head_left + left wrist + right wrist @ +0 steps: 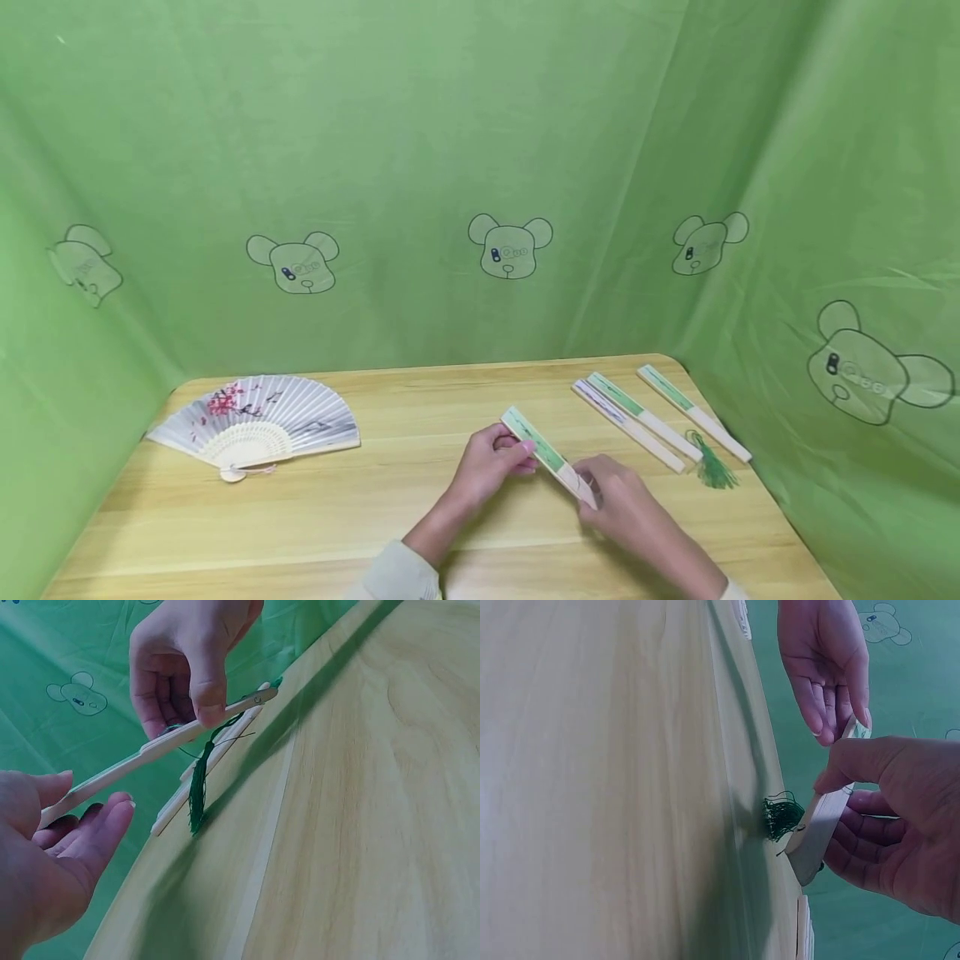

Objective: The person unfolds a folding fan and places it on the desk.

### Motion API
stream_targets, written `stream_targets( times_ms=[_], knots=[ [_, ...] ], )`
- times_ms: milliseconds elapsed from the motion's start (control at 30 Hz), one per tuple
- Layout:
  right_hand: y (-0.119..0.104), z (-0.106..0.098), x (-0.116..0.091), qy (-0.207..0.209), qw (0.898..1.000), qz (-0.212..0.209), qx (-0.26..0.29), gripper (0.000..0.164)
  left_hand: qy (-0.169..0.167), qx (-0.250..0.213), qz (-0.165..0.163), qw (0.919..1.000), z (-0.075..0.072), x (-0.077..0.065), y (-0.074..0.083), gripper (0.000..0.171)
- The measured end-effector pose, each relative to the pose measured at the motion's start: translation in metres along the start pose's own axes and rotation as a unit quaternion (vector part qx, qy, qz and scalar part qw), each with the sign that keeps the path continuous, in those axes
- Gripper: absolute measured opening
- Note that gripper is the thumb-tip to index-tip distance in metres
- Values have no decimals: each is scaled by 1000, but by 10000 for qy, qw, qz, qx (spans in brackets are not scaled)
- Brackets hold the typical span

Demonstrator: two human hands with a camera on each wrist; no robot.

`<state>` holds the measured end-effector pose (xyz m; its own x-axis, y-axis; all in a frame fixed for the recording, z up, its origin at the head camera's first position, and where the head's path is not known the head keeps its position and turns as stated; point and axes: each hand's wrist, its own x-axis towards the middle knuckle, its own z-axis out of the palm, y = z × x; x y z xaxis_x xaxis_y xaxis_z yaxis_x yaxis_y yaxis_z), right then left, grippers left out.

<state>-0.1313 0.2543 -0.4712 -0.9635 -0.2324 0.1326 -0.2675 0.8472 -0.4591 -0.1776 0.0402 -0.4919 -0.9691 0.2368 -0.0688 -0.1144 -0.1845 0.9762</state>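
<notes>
A folded hand fan with a green panel and pale wooden ribs is held slanting above the table between both hands. Its far, green end lies between the thumb and fingers of my left hand. Near the pivot end, my right hand pinches the bare ribs between thumb and fingers. A dark green tassel hangs from the pivot end in the left wrist view. Over at the left, an open fan with red blossoms and a grey-white leaf lies spread on the table.
Right of my hands lie a purple-patterned folded fan, a green folded fan close beside it, and another green folded fan by the right edge. A green tassel rests there. Green curtains enclose the wooden table.
</notes>
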Motion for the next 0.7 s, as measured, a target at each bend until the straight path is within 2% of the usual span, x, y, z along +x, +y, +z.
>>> stream_targets(
  times_ms=[200,433,700],
  knots=[
    [-1,2,0,23,9999,-78,-74,47,102,-138,12,9999,0,-2,-1,27],
    [-4,3,-2,-104,9999,7,-73,49,221,-247,-138,9994,0,-5,-3,25],
    [-4,5,-2,-121,9999,48,-1,49,253,-205,-187,9993,-2,-5,-4,21]
  ],
)
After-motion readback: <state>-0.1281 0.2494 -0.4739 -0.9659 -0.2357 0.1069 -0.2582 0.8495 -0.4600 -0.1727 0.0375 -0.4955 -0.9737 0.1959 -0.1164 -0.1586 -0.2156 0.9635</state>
